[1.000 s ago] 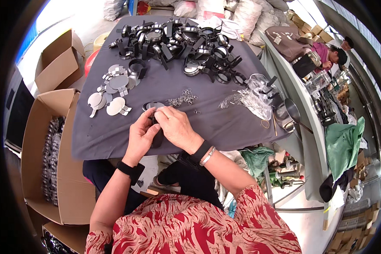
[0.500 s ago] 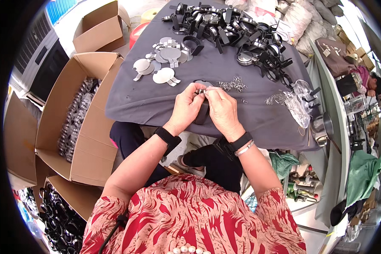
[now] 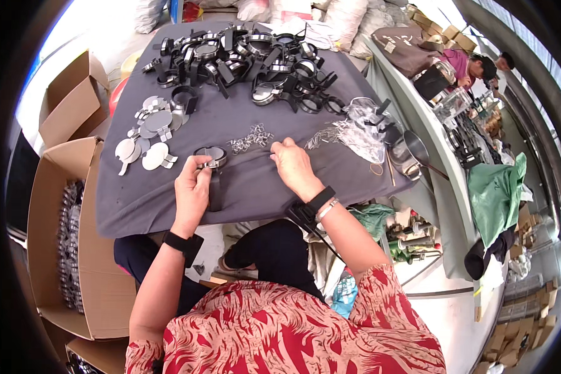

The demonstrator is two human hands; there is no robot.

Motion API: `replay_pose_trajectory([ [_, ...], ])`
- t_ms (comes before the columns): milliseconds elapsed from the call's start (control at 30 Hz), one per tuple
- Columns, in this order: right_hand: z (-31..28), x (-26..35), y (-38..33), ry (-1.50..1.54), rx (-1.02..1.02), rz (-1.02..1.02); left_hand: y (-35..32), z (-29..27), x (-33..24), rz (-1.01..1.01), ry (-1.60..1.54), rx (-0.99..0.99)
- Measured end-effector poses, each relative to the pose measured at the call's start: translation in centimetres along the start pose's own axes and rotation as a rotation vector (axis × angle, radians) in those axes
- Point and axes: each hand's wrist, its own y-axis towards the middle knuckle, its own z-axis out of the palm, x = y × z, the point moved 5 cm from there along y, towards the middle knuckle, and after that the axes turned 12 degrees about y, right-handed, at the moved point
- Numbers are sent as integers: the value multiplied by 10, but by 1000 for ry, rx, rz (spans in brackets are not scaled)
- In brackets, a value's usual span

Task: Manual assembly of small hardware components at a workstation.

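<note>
My left hand (image 3: 192, 192) is closed on the rim of a black ring-shaped part (image 3: 215, 163) with a grey disc in it and a flat black handle hanging toward the table's near edge. My right hand (image 3: 295, 167) is apart from it, just above the cloth, with thumb and fingers pinched together. Whatever those fingertips may hold is too small to make out. Between the hands and a little farther off lies a heap of small bent metal clips (image 3: 250, 139). A second scatter of thin metal pieces (image 3: 324, 136) lies beyond my right hand.
At the table's far side is a pile of black-handled rings (image 3: 230, 53). Loose metal discs (image 3: 157, 121) lie at left. A plastic bag (image 3: 363, 140) and a metal pot (image 3: 407, 153) stand at right. Cardboard boxes (image 3: 115, 249) flank the table. Another person (image 3: 474, 68) sits far right.
The hands were together at the ring. Now my right hand has moved away rightward, past the clip heap, while my left keeps the ring. The whole view has turned to the right.
</note>
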Motion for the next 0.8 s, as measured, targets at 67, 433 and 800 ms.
replay_pose_trajectory([
  [67,-5,5,-1,-33,0,-91,2,2,-3,-5,-6,9],
  [433,-17,13,-4,-71,-30,-220,-1,-2,-6,-17,-10,22],
  [800,10,51,-11,1250,131,285,3,0,-4,-48,-14,84],
])
